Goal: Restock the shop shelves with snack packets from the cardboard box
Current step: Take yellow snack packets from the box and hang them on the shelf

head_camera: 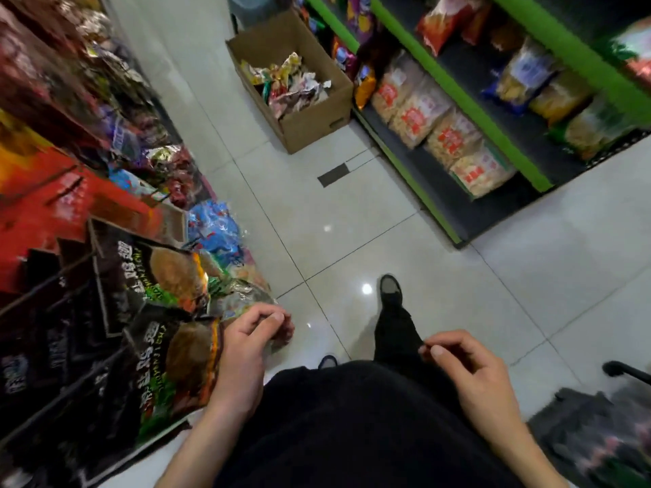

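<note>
An open cardboard box (317, 110) stands on the tiled floor far ahead, against the green shelf, with several crumpled snack packets (289, 82) inside. My left hand (246, 343) hangs low at the left, fingers loosely curled, holding nothing, just beside the black snack packets (155, 283) hanging on the left rack. My right hand (468, 371) hangs at the lower right, fingers loosely curled and holding nothing. Both hands are far from the box.
A green-edged shelf unit (454, 89) on the right holds bags of puffed snacks (415, 118). The left rack (53, 206) is packed with hanging packets. My legs and shoe (391, 290) stand on the pale tiled aisle. A dark floor plate (333, 175) lies ahead.
</note>
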Demonstrator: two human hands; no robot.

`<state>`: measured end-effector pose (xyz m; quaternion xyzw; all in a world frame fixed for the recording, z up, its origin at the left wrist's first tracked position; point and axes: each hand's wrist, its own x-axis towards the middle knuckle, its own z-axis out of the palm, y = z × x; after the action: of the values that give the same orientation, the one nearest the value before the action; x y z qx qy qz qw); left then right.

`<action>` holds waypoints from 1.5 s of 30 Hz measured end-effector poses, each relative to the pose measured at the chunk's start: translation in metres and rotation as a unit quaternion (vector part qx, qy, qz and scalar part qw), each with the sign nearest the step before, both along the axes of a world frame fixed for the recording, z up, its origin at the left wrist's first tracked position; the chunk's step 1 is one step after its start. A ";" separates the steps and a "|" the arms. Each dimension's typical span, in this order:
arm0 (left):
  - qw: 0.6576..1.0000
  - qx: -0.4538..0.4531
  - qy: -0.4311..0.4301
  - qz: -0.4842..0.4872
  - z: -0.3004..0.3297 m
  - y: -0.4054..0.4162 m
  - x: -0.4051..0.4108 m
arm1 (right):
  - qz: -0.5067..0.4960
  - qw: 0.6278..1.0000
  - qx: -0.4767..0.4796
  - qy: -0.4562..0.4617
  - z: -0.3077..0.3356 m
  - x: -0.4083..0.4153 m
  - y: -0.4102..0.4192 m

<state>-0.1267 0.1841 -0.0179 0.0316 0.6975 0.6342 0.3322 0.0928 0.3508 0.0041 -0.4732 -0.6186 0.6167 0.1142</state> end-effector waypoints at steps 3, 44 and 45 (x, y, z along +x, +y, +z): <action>0.999 0.009 0.002 0.043 -0.002 0.047 -0.013 | 0.049 0.999 0.001 0.019 -0.004 -0.037 0.064; 0.956 -0.021 0.006 0.292 0.014 0.366 -0.589 | 0.297 0.950 0.004 0.093 -0.019 -0.756 0.458; 0.955 -0.021 0.005 0.297 0.016 0.370 -0.601 | 0.302 0.948 0.000 0.100 -0.018 -0.781 0.462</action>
<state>-0.7277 0.5540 -0.0023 -0.1805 0.6901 0.6893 0.1264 -0.6881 0.8131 -0.0144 -0.2006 -0.7178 0.6665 -0.0161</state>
